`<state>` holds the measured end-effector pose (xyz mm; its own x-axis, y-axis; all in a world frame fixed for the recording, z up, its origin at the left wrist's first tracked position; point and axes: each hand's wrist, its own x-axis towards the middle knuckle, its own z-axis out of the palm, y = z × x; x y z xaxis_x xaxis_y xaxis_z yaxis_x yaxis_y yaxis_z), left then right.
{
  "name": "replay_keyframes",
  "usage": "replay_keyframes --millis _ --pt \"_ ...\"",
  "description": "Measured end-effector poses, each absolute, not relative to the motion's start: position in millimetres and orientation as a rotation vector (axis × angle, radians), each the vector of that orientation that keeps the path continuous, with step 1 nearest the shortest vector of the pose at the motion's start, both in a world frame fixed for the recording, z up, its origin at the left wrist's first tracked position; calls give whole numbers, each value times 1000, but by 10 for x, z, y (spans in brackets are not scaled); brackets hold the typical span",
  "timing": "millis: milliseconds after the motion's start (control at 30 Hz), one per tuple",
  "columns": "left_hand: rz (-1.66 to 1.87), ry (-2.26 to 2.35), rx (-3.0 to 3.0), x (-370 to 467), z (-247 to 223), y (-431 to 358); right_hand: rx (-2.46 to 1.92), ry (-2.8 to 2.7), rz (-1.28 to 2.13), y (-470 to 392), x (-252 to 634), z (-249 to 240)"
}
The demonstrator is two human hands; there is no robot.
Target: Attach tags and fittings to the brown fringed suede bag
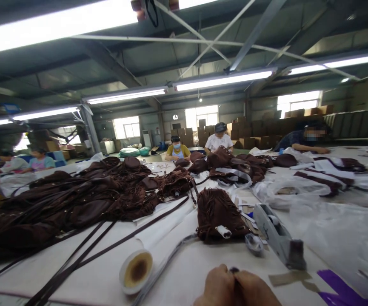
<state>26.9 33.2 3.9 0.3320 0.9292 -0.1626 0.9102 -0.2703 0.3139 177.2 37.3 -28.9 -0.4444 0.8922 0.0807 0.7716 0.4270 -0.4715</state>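
At the bottom of the head view my left hand and my right hand meet, both with fingers closed. A small dark piece shows between their fingertips; its kind is too small to make out. Just beyond them a dark brown fringed bag lies on the white table, with a small white roll against its front. A grey tape dispenser stands right of the bag, beside a small clear container. To the left is a white bowl with a brown stain or liquid inside.
Brown bags and straps are heaped across the left side. More brown bags lie ahead. Clear plastic sheeting covers the right, near purple tape. Several people sit at the far tables, with cartons stacked behind.
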Motion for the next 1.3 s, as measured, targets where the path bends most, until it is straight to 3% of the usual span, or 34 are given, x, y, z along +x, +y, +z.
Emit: replay_keyframes --millis 200,367,567,733,967,1200,1300 --pt "-67 1537 2455 -24 -62 321 -1124 -2574 643 538 2031 -205" --pt "-191 1416 2575 149 -99 419 -1137 -2590 641 563 2053 -138" --pt "-68 1665 2384 395 -184 308 -1336 -2394 715 419 1856 -167" --pt "152 1563 2492 122 -43 5 -1160 -2584 615 446 2013 -71" --pt "9 1385 2669 10 138 126 -1012 -2731 669 518 2149 148" --pt "88 1579 2537 277 59 29 -1354 -2597 504 328 1959 -92" --pt "106 1551 2538 180 119 -49 -1262 -2607 559 335 1988 -127"
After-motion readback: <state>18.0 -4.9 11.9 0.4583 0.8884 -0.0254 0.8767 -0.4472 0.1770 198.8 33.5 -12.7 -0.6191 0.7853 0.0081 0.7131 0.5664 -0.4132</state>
